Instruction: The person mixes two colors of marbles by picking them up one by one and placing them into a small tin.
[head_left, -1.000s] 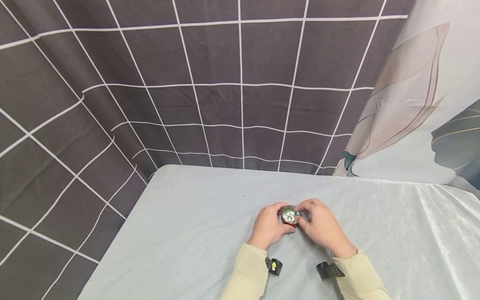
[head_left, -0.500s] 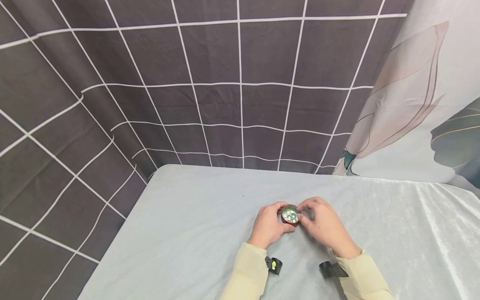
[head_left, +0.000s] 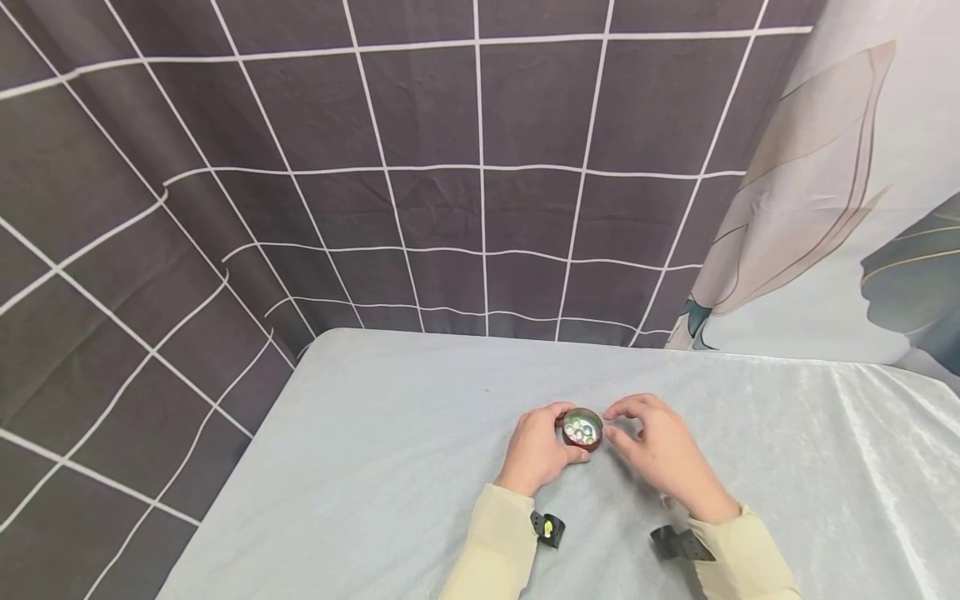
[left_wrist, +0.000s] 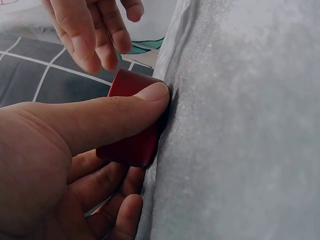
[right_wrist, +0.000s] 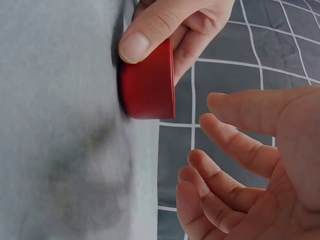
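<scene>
A small red cup stands upright on the cloth, its wall tapering toward the base. Several shiny round pieces, pale, greenish and one darker, lie inside it in the head view; they look like glass beads or marbles. My left hand grips the cup from the left, the thumb along the near side of its wall. Just right of the rim is my right hand, its fingers loosely bent, thumb and forefinger close together. Nothing shows between those fingertips in the right wrist view, and they are apart from the cup.
A pale grey velvety cloth covers the table. Behind and to the left hangs a dark curtain with white grid lines. A leaf-patterned curtain hangs at the back right. Black wrist straps sit by both sleeves.
One second ago the right fingertips pinched a small dark round piece over the cup. It has been let go into the cup, and the right hand has drawn back right. The left hand stays.
</scene>
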